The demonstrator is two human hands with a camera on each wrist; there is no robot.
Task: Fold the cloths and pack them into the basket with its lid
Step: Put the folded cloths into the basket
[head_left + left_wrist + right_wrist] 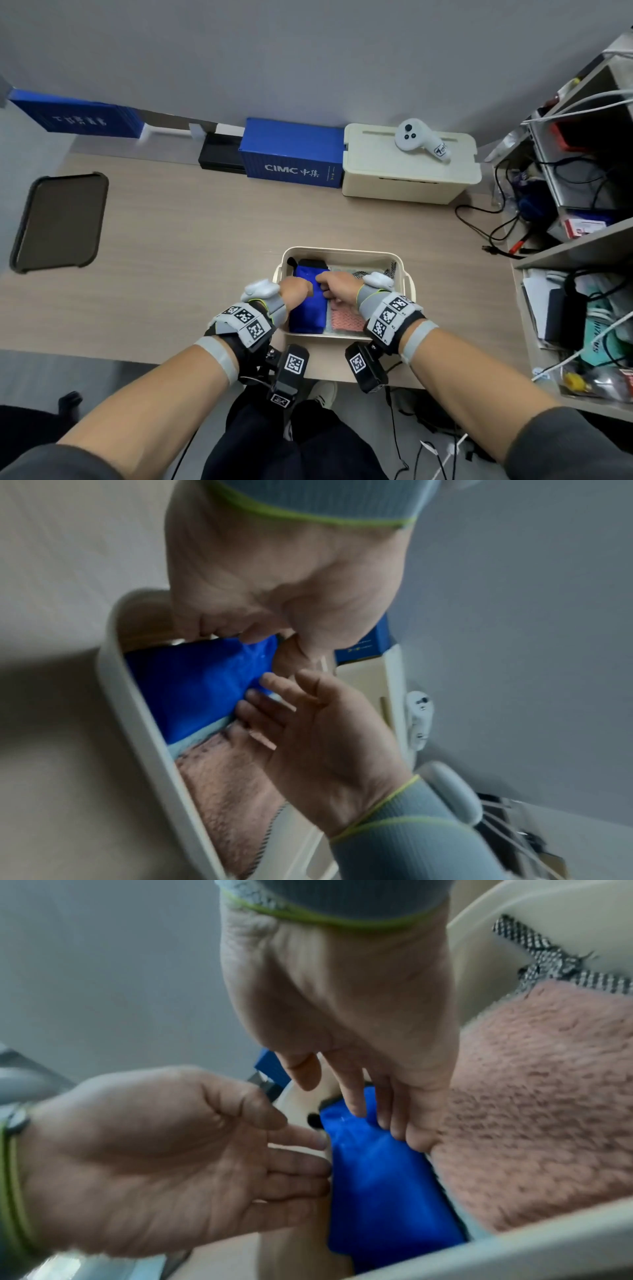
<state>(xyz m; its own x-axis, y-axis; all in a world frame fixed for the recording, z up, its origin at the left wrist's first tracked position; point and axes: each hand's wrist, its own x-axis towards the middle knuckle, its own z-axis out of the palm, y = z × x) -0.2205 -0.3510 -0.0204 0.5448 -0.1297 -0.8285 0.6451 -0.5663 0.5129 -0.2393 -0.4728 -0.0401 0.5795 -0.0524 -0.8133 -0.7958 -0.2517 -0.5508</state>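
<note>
Pale wood desk [191, 219] carries a cream basket [346, 251] close to its near edge, and a dark lid [60, 221] lies flat near the left edge, well apart from the basket. Inside the basket a folded blue cloth [308, 305] fills the left side, and a pink cloth [346, 320] lies beside it on the right.

Both hands reach down into the basket from the near side. The left hand [294, 287] has its fingers almost straight along the left flank of the blue cloth, between cloth and basket wall. The right hand [337, 286] presses with straight fingers on the right flank; neither hand grasps anything.

To do this step well, I think both hands should push the cloth down evenly, keep its fold closed, and leave the top flat below the rim, so the lid can sit later.
</note>
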